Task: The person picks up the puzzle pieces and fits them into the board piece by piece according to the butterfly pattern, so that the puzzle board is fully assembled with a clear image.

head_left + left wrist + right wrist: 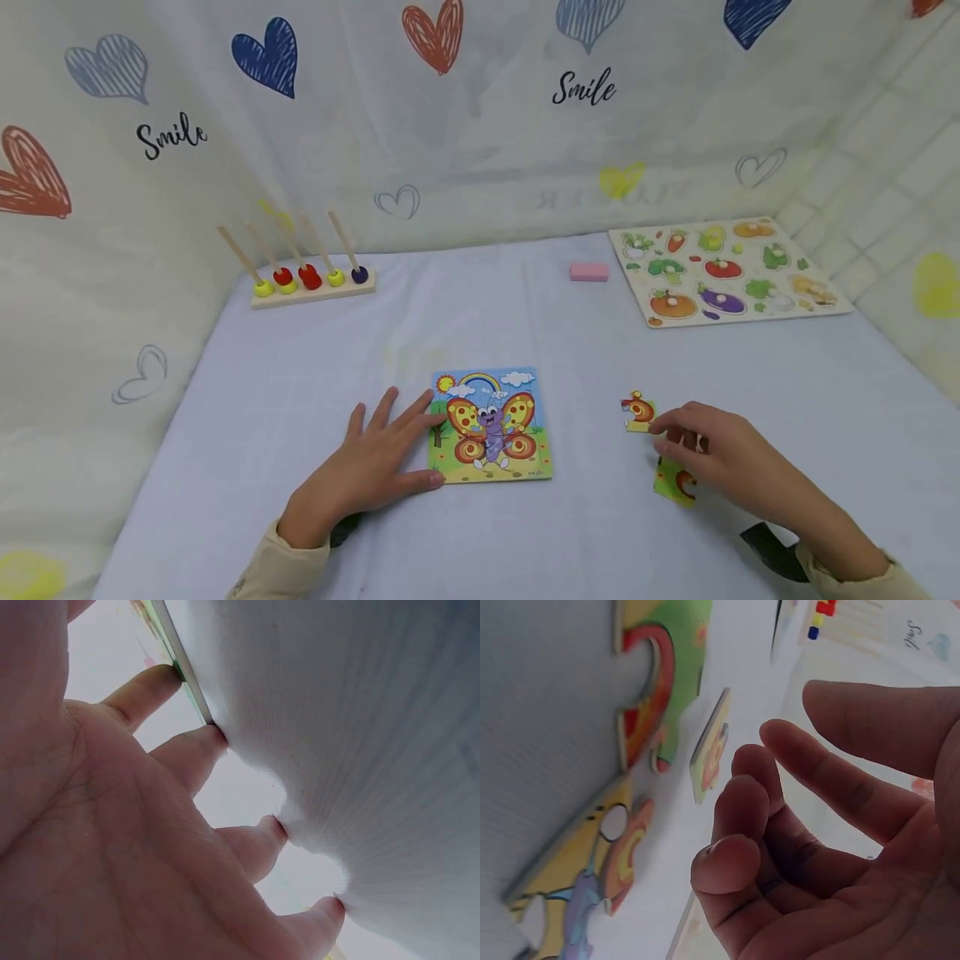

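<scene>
My left hand (367,471) lies spread, touching the left edge of the butterfly puzzle board (491,425) mid-worktop (465,542); an uneven push could skid it. My right hand (723,450), half-open and empty, hovers by the swirl-patterned piece (640,414); these thin pieces could slip my fingertips, and I might nudge the green piece (670,486) below.

It looks like a small children's play or learning corner; whether in a home or elsewhere cannot be told. Cloth (487,167) printed with hearts and "Smile" hangs across the top of the frame, behind a white-covered table (322,354) bearing a bead stacker (312,296) at upper left, a vegetable board (693,281) at upper right and a butterfly puzzle (491,425) at lower centre.
</scene>
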Demonstrator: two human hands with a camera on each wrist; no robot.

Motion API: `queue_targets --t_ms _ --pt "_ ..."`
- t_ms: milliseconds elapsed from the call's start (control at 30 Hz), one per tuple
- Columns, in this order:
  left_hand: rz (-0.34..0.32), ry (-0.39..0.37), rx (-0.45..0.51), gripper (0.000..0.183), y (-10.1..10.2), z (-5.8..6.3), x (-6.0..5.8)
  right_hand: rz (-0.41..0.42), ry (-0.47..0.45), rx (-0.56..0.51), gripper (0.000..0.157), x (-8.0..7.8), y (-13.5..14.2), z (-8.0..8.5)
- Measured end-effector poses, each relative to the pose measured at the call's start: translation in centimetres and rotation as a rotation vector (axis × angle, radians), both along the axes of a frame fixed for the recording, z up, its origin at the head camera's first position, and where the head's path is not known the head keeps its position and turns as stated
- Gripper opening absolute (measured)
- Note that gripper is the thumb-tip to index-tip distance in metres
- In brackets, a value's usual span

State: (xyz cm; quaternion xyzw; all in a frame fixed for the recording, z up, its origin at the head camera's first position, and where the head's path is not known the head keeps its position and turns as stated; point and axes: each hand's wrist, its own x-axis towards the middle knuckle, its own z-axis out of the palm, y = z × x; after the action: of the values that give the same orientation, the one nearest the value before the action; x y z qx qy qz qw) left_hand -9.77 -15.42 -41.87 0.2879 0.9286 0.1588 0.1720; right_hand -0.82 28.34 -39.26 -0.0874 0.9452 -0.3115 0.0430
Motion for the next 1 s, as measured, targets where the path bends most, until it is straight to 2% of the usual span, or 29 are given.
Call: queue_targets --t_ms 367,533,767,867,1000 --pt "0.001 -0.008 0.023 0.076 -0.2 0.0 0.2 -0.013 -0.056 0.228 0.033 1.2 -0.7 -0.9" --pt "-0.014 -0.009 0.013 0.077 -0.3 0.1 -0.2 -0.062 -0.072 0.256 0.039 1.7 -1.3 -1.5" --pt "-0.013 -0.016 0.006 0.078 -0.2 0.6 -0.4 -0.071 0.015 0.271 0.042 2.1 -2.0 -1.8" --pt "-0.009 -0.019 0.012 0.077 -0.3 0.7 -0.3 -0.071 -0.009 0.277 0.044 1.9 -2.3 -1.8" --pt "-0.008 -0.025 0.025 0.077 -0.5 0.5 -0.1 -0.073 -0.089 0.269 0.044 1.5 -2.7 -1.7"
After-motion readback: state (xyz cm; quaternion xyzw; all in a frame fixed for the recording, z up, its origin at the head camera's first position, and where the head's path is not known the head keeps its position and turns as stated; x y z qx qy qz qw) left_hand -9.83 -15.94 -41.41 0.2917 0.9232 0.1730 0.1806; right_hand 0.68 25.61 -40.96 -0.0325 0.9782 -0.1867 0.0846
